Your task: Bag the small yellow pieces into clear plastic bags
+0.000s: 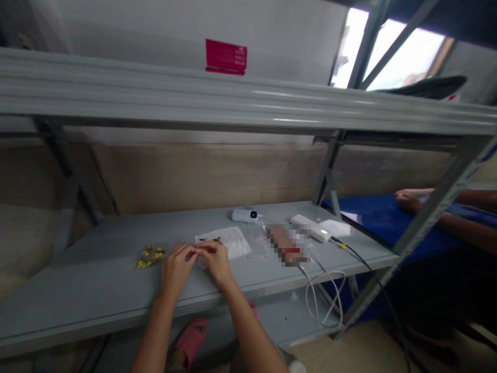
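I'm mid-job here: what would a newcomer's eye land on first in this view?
Probably the bright pinkish-red card, high in the picture by the edge of the upper shelf. Next, the left hand and right hand, fingertips together at the near edge of the white sheet; what lies between them is too small to tell. A little pile of yellow and dark pieces also stands out, left of the hands.

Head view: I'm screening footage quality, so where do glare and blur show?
Head view: the window is blown out white, the shelf beam carries glare streaks, softness hides detail at the left hand and right hand.
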Motion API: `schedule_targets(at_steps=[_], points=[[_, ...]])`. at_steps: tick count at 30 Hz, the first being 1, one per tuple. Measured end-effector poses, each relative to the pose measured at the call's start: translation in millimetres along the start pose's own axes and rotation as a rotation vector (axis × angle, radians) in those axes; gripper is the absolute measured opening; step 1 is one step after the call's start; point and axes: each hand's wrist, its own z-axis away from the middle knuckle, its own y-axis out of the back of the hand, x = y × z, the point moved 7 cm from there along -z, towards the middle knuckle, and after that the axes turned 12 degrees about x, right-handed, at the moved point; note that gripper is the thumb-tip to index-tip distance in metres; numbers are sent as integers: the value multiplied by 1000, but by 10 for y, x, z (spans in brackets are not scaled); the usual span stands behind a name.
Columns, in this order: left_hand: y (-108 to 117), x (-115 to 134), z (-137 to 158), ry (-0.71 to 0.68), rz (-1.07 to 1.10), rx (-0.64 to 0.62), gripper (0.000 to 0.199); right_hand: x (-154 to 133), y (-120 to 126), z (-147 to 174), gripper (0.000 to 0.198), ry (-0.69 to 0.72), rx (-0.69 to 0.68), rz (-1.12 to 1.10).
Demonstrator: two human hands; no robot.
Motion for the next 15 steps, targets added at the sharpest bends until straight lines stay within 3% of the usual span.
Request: schedule_targets(at_steps=[7,11,15], points=[[-41,-151,72,128,126,-141,24,-20,26,7,18,6,-16,120],[135,-172,80,162,-100,7,22,-16,75,6,21,-5,44,198],[298,48,48,-3,-314,154,12,-12,80,17,21,-24,56,204]])
